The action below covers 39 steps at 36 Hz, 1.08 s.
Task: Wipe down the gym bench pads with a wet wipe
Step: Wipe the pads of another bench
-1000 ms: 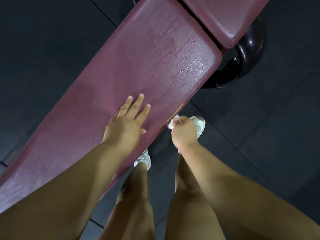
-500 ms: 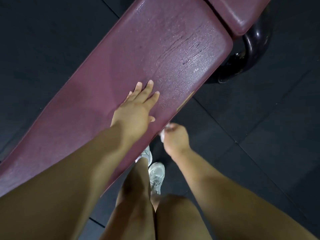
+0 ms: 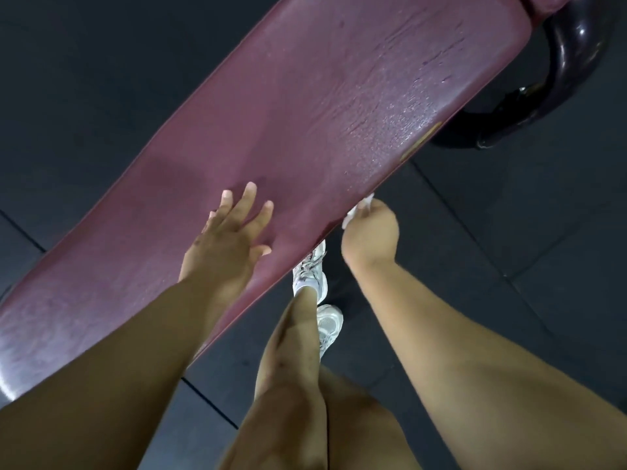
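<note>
A long maroon bench pad (image 3: 305, 123) runs diagonally from lower left to upper right, its surface cracked and glistening near the far end. My left hand (image 3: 227, 242) lies flat on the pad with fingers spread, holding nothing. My right hand (image 3: 371, 232) is closed on a white wet wipe (image 3: 359, 208), pressed against the pad's near side edge. Most of the wipe is hidden inside the fist. The corner of a second maroon pad (image 3: 543, 1) shows at the top right.
A dark curved metal frame tube (image 3: 556, 86) sits under the pad's far end at the upper right. Black rubber floor tiles (image 3: 509, 232) surround the bench. My legs and white sneakers (image 3: 315, 276) stand beside the pad's near edge.
My right hand with the wipe has slid along the pad's side edge. My left hand stays flat on the pad. My feet have shifted and the view has moved along the bench.
</note>
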Each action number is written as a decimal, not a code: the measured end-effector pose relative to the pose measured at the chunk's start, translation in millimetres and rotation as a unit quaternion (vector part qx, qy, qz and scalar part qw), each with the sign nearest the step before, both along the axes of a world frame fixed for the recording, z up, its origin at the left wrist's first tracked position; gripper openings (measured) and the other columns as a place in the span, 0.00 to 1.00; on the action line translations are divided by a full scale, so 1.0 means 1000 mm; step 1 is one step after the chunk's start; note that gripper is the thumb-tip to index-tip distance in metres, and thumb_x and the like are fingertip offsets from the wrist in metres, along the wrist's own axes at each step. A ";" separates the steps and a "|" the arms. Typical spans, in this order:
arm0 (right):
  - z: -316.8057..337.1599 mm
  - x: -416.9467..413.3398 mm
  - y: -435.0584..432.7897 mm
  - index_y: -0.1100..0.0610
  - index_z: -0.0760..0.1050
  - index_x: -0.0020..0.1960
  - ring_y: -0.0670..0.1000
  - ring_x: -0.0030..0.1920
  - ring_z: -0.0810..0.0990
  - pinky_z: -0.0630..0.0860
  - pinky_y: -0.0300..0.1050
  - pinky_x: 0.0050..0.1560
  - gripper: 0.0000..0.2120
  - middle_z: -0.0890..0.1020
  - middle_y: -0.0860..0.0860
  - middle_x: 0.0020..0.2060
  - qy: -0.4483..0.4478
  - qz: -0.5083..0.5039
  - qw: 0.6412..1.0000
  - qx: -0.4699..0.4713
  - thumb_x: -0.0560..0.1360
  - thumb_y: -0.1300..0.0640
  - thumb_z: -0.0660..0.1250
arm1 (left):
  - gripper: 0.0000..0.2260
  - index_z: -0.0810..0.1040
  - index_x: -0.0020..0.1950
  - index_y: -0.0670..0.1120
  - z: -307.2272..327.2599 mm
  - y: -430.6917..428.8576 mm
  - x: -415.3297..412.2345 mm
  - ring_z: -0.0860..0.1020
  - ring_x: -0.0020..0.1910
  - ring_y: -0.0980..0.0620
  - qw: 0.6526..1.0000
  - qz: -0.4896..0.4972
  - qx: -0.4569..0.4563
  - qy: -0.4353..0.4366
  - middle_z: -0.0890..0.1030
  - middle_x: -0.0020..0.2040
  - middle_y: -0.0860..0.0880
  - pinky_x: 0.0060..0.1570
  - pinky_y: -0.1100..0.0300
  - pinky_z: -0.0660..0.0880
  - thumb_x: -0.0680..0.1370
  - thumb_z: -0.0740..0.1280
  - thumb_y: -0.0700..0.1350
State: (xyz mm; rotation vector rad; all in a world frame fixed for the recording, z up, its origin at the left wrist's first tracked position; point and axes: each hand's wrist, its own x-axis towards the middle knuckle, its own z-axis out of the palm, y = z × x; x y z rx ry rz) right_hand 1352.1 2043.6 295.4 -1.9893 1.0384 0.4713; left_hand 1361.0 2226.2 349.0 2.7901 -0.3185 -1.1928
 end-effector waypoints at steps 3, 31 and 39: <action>0.011 -0.037 0.026 0.53 0.67 0.37 0.50 0.35 0.70 0.64 0.32 0.30 0.13 0.75 0.57 0.42 0.018 0.098 0.994 0.049 0.79 0.61 0.56 | 0.29 0.45 0.77 0.58 -0.003 -0.001 0.007 0.40 0.76 0.49 1.000 0.010 -0.008 0.028 0.37 0.76 0.57 0.70 0.50 0.58 0.81 0.58 0.52; -0.005 -0.103 0.096 0.64 0.72 0.37 0.49 0.33 0.72 0.68 0.40 0.33 0.18 0.78 0.58 0.34 -0.068 0.063 0.994 0.063 0.81 0.57 0.54 | 0.29 0.50 0.77 0.52 -0.020 0.029 -0.011 0.38 0.76 0.48 0.990 -0.036 -0.123 -0.058 0.39 0.78 0.52 0.74 0.51 0.48 0.81 0.61 0.44; -0.009 -0.072 0.096 0.53 0.64 0.31 0.45 0.29 0.67 0.65 0.37 0.33 0.19 0.69 0.47 0.28 -0.110 -0.125 0.986 0.024 0.81 0.60 0.54 | 0.26 0.59 0.76 0.50 -0.007 0.103 -0.067 0.46 0.76 0.47 0.990 -0.078 -0.110 -0.039 0.48 0.78 0.50 0.73 0.49 0.54 0.80 0.62 0.42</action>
